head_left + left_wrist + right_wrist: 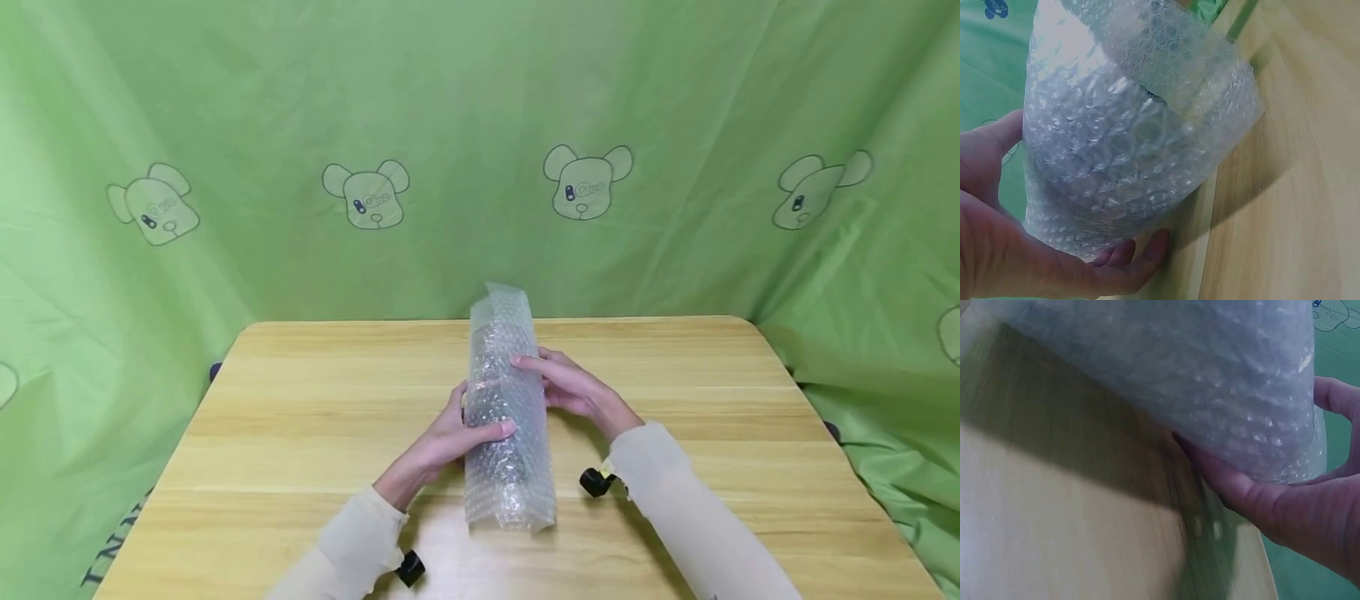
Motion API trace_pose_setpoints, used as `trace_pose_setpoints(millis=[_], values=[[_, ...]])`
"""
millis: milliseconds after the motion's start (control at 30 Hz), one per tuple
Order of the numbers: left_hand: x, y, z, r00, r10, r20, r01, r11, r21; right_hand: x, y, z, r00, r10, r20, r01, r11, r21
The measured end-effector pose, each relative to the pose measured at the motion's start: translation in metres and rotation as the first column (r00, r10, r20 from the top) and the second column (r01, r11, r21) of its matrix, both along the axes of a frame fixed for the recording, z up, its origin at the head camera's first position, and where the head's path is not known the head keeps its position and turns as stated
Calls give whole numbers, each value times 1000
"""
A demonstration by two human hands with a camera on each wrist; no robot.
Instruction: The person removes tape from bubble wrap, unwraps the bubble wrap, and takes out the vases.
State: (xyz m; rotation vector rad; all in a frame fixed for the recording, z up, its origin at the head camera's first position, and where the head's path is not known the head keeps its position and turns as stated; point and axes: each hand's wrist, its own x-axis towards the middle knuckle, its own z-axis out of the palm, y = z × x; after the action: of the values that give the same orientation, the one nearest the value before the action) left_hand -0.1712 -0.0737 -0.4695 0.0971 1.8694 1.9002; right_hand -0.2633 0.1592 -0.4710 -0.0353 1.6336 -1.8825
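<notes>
A long roll of clear bubble wrap [498, 450] is held up lengthwise over the wooden table, its loose ends sticking out past both hands. From the left, my left hand [450, 437] grips it with the thumb on top and the fingers curled beneath. Farther along, my right hand [570, 385] holds the opposite side, thumb across the upper face and fingers under it. In the left wrist view the wrap [1104, 137] forms an open-ended tube, with a small dark spot showing inside. The right wrist view shows its underside [1210, 381] resting on the right fingers.
The pale wooden table [300, 400] has rounded far corners. Green fabric [480, 83] printed with bear-head outlines hangs behind it and along both sides. Black wrist devices sit under the left sleeve [360, 533] and the right sleeve [675, 483].
</notes>
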Motion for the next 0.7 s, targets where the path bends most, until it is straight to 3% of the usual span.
trace_pose_setpoints(millis=[267,533,700], values=[[0,7,-2,1000,-13,-27,13,999,32,6,7,0,999,13,-37,-10,997,73],[-2,10,-1,998,-23,-62,22,1000,-7,10,13,-3,999,20,-45,-17,998,64],[-4,8,-2,996,-63,-63,62,998,-9,13,13,-6,998,16,-68,-11,998,68]])
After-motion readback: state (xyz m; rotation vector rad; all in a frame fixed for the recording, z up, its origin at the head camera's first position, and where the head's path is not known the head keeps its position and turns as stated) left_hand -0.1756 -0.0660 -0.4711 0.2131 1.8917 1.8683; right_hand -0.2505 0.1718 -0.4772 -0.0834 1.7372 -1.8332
